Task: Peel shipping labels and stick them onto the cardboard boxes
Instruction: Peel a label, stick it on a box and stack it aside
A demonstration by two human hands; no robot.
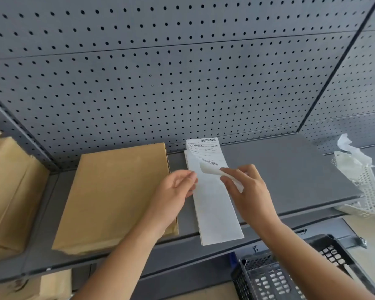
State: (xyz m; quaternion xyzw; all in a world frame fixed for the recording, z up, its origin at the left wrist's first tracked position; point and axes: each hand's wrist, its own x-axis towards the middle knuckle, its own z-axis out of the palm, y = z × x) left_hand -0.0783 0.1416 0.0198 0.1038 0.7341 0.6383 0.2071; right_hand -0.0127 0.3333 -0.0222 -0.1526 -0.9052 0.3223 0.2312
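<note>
— Right hand (245, 191) first: what is it doing?

— Thumb and forefinger are pinched on the curled near end of a shipping label (206, 151), which is partly lifted off its backing. The far end of the label, with a barcode and printed lines, stands up against the pegboard (182, 72).

— And the left hand (175, 191)?

— Fingers pressed together on the left edge of the white backing sheet (217, 208), gripping it about a third of the way down from the far end. I can't tell whether the thumb is over or under the sheet.

— Where does the sheet lie?

— Lengthwise on the grey shelf (290, 169), its near end jutting over the front lip. The part below the hands is blank and flat.

— The boxes?

— One flat cardboard box (117, 195) lies on the shelf just left of the sheet, top face bare; the left wrist crosses its near right corner. More brown cartons (11, 191) are stacked at the far left, and another (52, 286) shows on the level beneath.

— Anything else nearby?

— A white perforated basket (368, 191) sits at the right end of the shelf, holding crumpled white paper scraps (351, 152). Lower right, beneath the right forearm, is a dark plastic crate (290, 276) with slotted sides.

— Do the hands touch each other?

— No, they are near but apart, with the strip of sheet between them.
</note>
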